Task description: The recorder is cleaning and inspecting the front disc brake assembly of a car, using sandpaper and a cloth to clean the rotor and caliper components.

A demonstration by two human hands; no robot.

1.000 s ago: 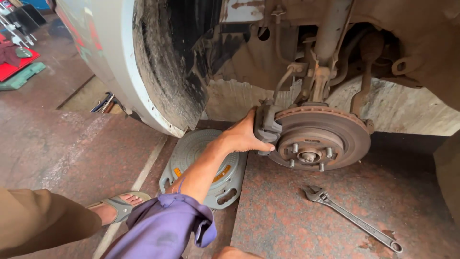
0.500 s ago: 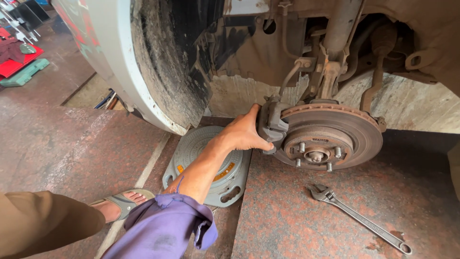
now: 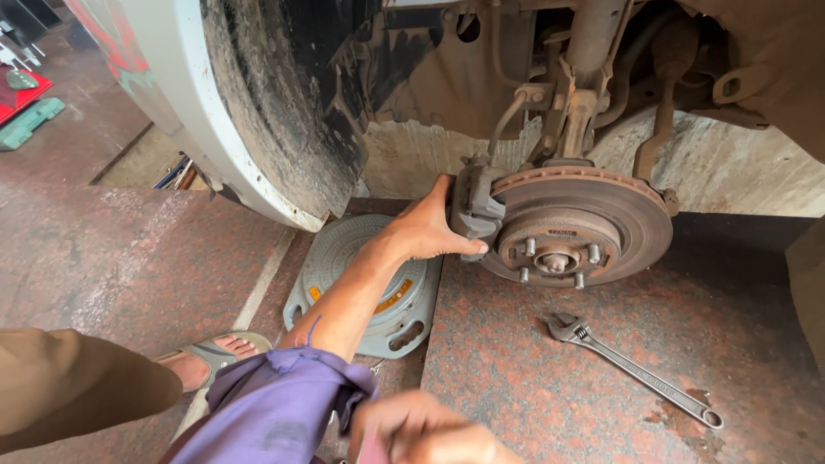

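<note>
My left hand [image 3: 425, 232] reaches out of a purple sleeve and grips the grey brake caliper [image 3: 474, 206] on the left edge of a rusty brake disc [image 3: 601, 215]. Its fingers go up behind the caliper and its thumb lies along the lower front. The disc's hub [image 3: 557, 258] shows several wheel studs and carries no wheel. My right hand [image 3: 430, 438] is blurred at the bottom edge, close to the sleeve; I cannot make out whether it holds anything.
An adjustable wrench [image 3: 632, 368] lies on the speckled red floor, right of and below the disc. A grey round turnplate [image 3: 404, 318] lies under my forearm. The wheel arch and white fender [image 3: 215, 129] hang at the left. My sandalled foot [image 3: 210, 352] rests at the lower left.
The view has drawn closer to the disc. My left hand stays on the caliper. My right hand has come into view at the bottom edge.
</note>
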